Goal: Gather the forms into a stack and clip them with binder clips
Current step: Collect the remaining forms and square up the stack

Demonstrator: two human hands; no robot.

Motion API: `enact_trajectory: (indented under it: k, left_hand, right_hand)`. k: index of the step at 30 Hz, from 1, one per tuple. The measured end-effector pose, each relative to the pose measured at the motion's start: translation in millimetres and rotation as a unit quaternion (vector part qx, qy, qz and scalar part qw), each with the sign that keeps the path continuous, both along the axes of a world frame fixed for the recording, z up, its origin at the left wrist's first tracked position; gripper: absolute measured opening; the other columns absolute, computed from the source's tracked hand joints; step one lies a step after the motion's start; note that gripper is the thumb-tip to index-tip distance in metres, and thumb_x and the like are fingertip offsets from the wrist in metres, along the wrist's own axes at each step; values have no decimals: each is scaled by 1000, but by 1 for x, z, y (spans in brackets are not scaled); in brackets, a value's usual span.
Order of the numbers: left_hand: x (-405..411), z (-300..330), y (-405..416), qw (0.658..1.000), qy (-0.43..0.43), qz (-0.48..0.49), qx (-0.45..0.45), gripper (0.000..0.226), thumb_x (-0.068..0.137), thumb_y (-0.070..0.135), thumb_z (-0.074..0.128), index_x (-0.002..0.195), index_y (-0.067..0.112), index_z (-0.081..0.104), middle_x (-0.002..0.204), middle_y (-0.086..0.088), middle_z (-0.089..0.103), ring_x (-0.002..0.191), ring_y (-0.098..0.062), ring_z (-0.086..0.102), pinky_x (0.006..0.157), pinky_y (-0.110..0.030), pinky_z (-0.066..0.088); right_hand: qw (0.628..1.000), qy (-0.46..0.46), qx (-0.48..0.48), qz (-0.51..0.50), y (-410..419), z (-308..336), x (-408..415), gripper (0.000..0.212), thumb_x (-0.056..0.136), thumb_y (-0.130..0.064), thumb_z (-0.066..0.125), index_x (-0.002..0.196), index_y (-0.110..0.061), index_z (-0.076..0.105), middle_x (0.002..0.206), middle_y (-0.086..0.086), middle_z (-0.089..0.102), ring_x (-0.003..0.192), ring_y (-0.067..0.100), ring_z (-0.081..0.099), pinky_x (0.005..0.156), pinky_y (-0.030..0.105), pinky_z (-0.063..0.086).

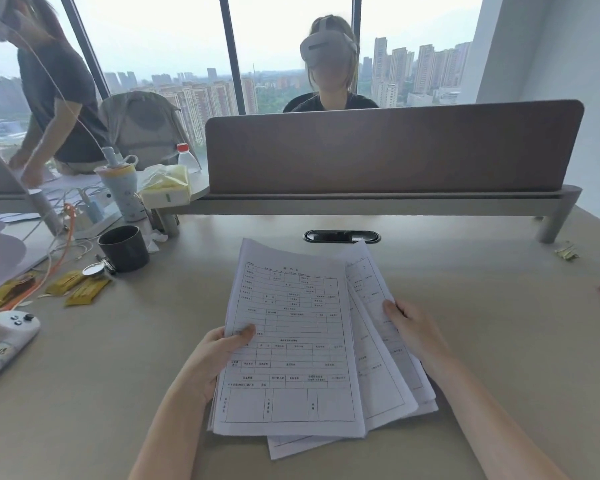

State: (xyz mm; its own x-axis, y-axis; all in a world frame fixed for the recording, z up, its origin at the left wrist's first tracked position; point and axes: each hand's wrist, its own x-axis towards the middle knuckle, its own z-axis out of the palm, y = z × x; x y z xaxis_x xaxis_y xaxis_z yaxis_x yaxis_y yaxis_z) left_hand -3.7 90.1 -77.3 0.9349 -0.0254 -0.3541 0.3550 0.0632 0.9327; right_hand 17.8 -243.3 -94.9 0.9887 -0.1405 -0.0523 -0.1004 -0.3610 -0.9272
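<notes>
Black mug (123,248) left of forms (291,341)

Beige desk (465,341): dark cup (123,248), gold packets (80,287), white controller (7,337), forms (291,341).

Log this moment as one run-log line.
step: gathering | forms: fanned, not squared | left hand: holds left edge | right hand: holds right sheets | binder clips: none visible | desk: below

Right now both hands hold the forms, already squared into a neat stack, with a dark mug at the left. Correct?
Not quite: the head view shows the forms fanned and askew, not squared. Both hands, left and right, hold them; the mug is at left.
</notes>
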Motion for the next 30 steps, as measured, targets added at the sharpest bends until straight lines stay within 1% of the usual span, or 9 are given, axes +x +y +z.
enact_trajectory:
  k: [4,5,6,7,9,11,16,24,30]
  left_hand:
    - [2,0,-2,1000,-6,7,-4,28,100,17,63,118,-2,72,108,-21,81,94,-38,80,78,-45,65]
    - [2,0,-2,1000,-7,8,-6,28,100,17,63,118,-2,72,108,-21,81,93,-38,80,75,-44,65]
    - [2,-1,-3,1000,-7,8,-9,28,100,17,63,118,-2,73,108,-21,81,92,-37,80,73,-43,65]
    - [2,-1,-3,1000,-6,10,-12,28,100,17,64,118,-2,73,108,-21,81,92,-38,80,71,-42,65]
    - [2,-2,-5,1000,-5,14,-14,28,99,18,65,117,-2,73,108,-22,81,92,-38,80,70,-42,66]
    - [2,-3,-5,1000,-2,20,-19,30,98,19,66,119,-3,72,109,-23,80,96,-41,79,75,-45,65]
    - [4,-4,-5,998,-4,41,-47,33,97,20,67,122,-2,71,114,-24,79,103,-44,76,89,-53,60]
    - [2,-2,-7,997,-5,37,-70,31,99,20,64,123,1,71,116,-22,79,105,-42,76,88,-51,61]
    - [0,-3,-11,995,-4,49,-84,33,97,19,66,124,0,70,117,-24,78,106,-44,75,91,-55,59]
  right_hand:
    - [999,14,8,37,2,3,-4,63,95,-59,45,81,2,55,70,15,59,63,28,57,65,38,43]
    - [999,18,13,40,5,8,-8,61,94,-60,45,77,-3,52,93,33,67,81,50,65,81,49,55]
    - [999,19,16,47,8,12,-11,56,95,-59,48,74,-7,49,81,-8,33,75,10,31,74,33,19]
    - [998,22,9,61,9,14,-13,51,95,-57,53,73,-11,50,62,-1,49,56,19,48,60,32,35]
    - [995,25,4,94,11,15,-14,23,92,-47,66,94,-24,67,82,-17,69,71,6,68,64,23,47]
    - [994,28,17,104,11,12,-15,30,89,-34,75,116,-27,66,106,-14,76,93,5,74,76,23,57]
    - [995,16,45,88,10,6,-12,33,97,-19,61,128,-27,62,116,-11,75,103,9,73,95,41,58]
    - [996,-25,36,79,22,19,-19,47,100,-9,36,112,-34,73,104,7,77,101,31,70,95,48,53]
    - [987,6,135,83,22,32,-26,42,102,-8,41,119,-33,71,103,-10,80,95,9,75,79,28,56]
